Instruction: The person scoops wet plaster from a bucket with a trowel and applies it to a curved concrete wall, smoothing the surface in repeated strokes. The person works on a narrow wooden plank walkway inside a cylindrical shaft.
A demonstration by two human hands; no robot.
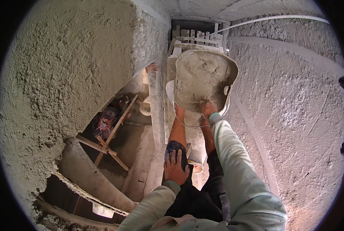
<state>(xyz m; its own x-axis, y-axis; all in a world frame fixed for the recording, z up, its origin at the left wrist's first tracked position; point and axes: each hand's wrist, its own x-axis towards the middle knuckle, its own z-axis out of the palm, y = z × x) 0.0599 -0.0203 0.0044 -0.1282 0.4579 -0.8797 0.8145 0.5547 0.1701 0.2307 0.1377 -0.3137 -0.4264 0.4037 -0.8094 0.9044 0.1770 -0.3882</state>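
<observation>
A large tub [202,75] of wet grey mortar stands in front of me, with a thin wire handle hanging round its near side. At the tub's near rim, my right hand [208,109] is closed, its fingers bent down toward the mortar. Blur and the angle hide what is in its grip. My left hand [175,168] lies on my left knee, fingers spread, holding nothing. Both forearms wear pale green sleeves.
Rough plastered walls rise at left [64,65] and right [291,100]. A small white bucket [196,159] sits between my legs. Down left, another person [107,121] is beside crossed wooden poles [116,125]. Pale wooden slats [197,38] stand beyond the tub.
</observation>
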